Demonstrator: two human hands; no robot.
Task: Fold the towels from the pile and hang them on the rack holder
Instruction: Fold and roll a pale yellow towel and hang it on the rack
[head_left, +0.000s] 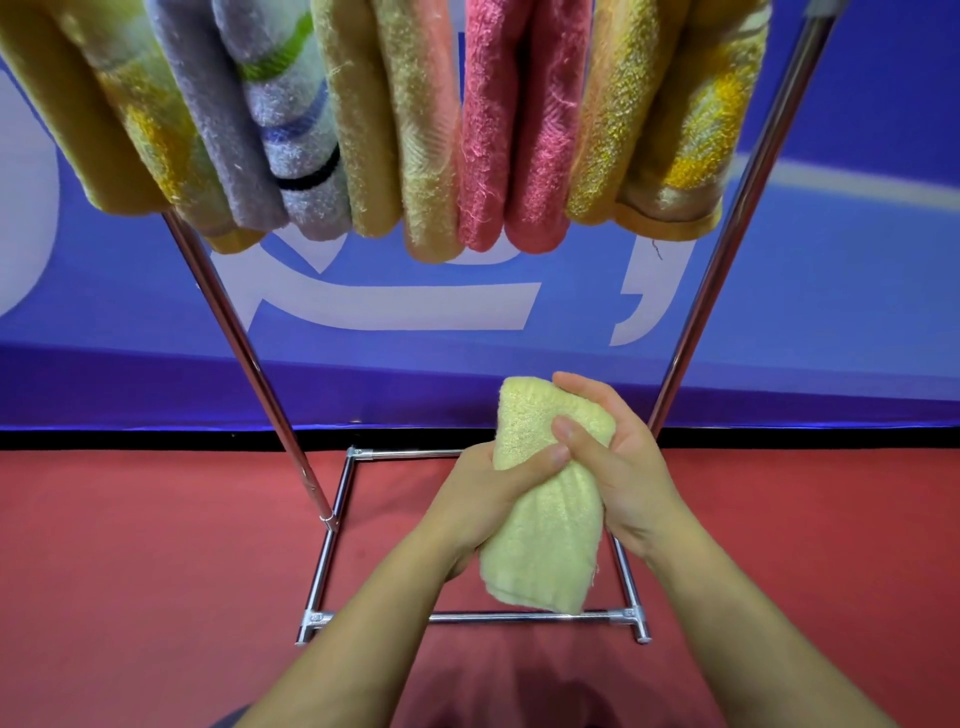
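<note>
A pale yellow folded towel (545, 525) is held upright-tilted between both hands, low in the middle of the view. My left hand (478, 499) grips its left side, thumb across the front. My right hand (618, 467) grips its upper right part, fingers curled round it. Above, several folded towels hang side by side on the rack: yellow patterned (130, 119), grey striped (270, 124), tan (395, 130), pink (514, 124) and orange-yellow (670, 119). The rack's top bar is hidden by them.
The chrome rack has slanted poles on the left (244, 332) and right (727, 249) and a square base frame (519, 617) on the red floor (156, 545). A blue banner with white lettering (389, 306) stands behind it.
</note>
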